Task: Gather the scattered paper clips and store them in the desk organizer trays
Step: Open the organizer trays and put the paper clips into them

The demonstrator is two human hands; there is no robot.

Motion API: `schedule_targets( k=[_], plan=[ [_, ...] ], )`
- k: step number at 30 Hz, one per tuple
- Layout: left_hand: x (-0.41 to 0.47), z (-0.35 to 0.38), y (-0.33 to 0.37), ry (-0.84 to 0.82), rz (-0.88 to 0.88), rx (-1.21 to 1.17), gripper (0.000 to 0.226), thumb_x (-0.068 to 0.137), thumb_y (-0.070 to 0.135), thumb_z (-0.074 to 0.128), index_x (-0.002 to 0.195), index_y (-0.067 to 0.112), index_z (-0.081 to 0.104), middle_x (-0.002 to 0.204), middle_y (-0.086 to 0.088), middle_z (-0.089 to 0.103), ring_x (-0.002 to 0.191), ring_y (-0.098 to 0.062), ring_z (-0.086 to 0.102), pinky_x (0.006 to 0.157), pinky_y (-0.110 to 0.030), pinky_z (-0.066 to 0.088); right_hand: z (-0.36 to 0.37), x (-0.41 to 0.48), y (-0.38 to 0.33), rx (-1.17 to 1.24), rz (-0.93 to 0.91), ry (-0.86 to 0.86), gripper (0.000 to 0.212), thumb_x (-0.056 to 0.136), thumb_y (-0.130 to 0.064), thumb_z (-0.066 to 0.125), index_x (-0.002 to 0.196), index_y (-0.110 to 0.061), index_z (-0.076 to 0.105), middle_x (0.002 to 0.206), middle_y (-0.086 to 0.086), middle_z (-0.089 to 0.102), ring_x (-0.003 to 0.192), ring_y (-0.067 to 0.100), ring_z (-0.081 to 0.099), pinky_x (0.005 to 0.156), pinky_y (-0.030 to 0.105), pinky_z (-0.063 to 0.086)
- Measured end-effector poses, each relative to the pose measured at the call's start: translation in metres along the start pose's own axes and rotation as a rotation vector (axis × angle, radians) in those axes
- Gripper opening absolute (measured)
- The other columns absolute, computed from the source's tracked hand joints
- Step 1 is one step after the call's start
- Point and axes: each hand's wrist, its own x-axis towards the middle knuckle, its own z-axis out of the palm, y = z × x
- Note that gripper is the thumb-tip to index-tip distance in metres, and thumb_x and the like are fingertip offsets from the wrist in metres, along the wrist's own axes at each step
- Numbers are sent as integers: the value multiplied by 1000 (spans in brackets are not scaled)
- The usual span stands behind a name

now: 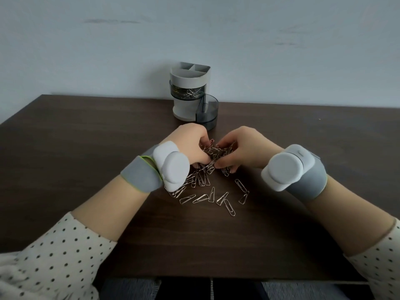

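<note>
At the middle of the table (86, 148), the left hand (190, 146) and the right hand (244, 148) meet over a heap of clips (216, 153). The fingers (202, 138) of both are curled in round the heap, grasping it from either side, thumbs nearest the camera. Stray clips (207, 197) lie flat on the wood just nearer the person, some triangular and some the common oval sort, spread between the two wrists, a few of them partly hidden under the left wrist. Just beyond the hands, near but apart from them, stands the organizer (190, 83), a pale grey upright holder with open compartments on top. Its upper tray (188, 93), smoky and see-through, sits closed within the body and holds some clips. Its lower tray (208, 111), also smoky, is swung out to the right and shows a divider; what lies in it cannot be told. Each wrist wears a grey band carrying a white rounded device, the left device (171, 167) and the right device (285, 167); the left band has a yellow-green edge. Sleeves (43, 263), cream with dark dots, end partway along the forearms. Dark brown wood grain covers the table, whose far edge meets a pale blue-grey wall (194, 29) with faint smudges. Below the near edge shows a strip of blue-grey fabric (129, 289).
</note>
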Motion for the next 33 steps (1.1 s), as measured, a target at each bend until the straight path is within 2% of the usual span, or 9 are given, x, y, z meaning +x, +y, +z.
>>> schedule_targets(
  k=[6, 10, 15, 18, 21, 23, 25, 29, 33],
  plan=[
    [2, -4, 2, -53, -5, -67, 22, 71, 6, 72, 81, 16, 55, 74, -2, 62, 68, -34, 68, 70, -40, 59, -2, 5, 1, 147, 43, -46, 11, 66, -11, 76, 76, -8, 72, 62, 3, 71, 50, 13, 67, 59, 24, 58],
    [4, -9, 7, -15, -1, -52, 23, 68, 5, 72, 78, 17, 56, 67, 5, 56, 50, -12, 61, 45, -14, 48, -11, 7, -2, 247, 39, -35, 6, 68, -5, 74, 73, -5, 71, 50, -3, 68, 46, 9, 64, 50, 16, 54],
    [10, -28, 16, 29, 5, -28, 17, 66, 8, 74, 80, 11, 64, 60, 1, 59, 43, -7, 53, 42, -12, 41, -27, 13, -10, 289, -19, 13, 7, 67, -7, 74, 73, -5, 72, 66, 6, 73, 54, 13, 66, 57, 19, 57],
    [19, -46, 20, 82, -6, -112, 21, 67, 3, 73, 76, 14, 58, 61, 0, 59, 34, -3, 55, 39, -12, 45, -42, 24, -18, 350, -40, 62, 8, 64, -7, 75, 71, -5, 72, 66, 5, 73, 59, 15, 66, 56, 20, 57],
    [31, -66, 27, 137, -13, -129, 23, 68, 1, 72, 84, 10, 58, 68, -4, 61, 49, -16, 63, 50, -23, 54, -58, 39, -30, 404, -53, 114, 8, 63, -3, 75, 60, -10, 71, 57, 2, 70, 54, 14, 63, 51, 19, 55],
    [39, -75, 32, 159, -23, -70, 22, 67, 2, 72, 85, 9, 60, 67, -4, 61, 58, -22, 61, 58, -28, 51, -63, 49, -35, 428, -41, 124, 12, 64, -1, 74, 58, -11, 70, 58, 4, 68, 54, 14, 62, 50, 19, 55],
    [47, -81, 34, 205, -33, -13, 26, 67, 3, 72, 91, 6, 62, 65, 1, 55, 65, -22, 56, 55, -23, 43, -67, 60, -35, 478, -29, 111, 12, 66, 0, 73, 60, -10, 70, 60, 5, 67, 52, 12, 61, 47, 17, 52],
    [61, -83, 29, 266, -40, 69, 26, 69, 5, 70, 93, 12, 64, 80, -5, 55, 75, -21, 52, 50, -15, 37, -69, 79, -31, 545, 4, 105, 13, 66, 3, 71, 60, -8, 69, 58, 6, 65, 51, 12, 59, 46, 17, 50],
    [70, -72, 25, 302, -21, 76, 22, 72, 7, 67, 93, 8, 61, 94, -11, 63, 90, -27, 60, 72, -30, 45, -71, 89, -25, 506, -19, 179, 18, 67, 3, 70, 56, -11, 70, 55, 5, 66, 55, 17, 60, 53, 18, 52]
  ],
)
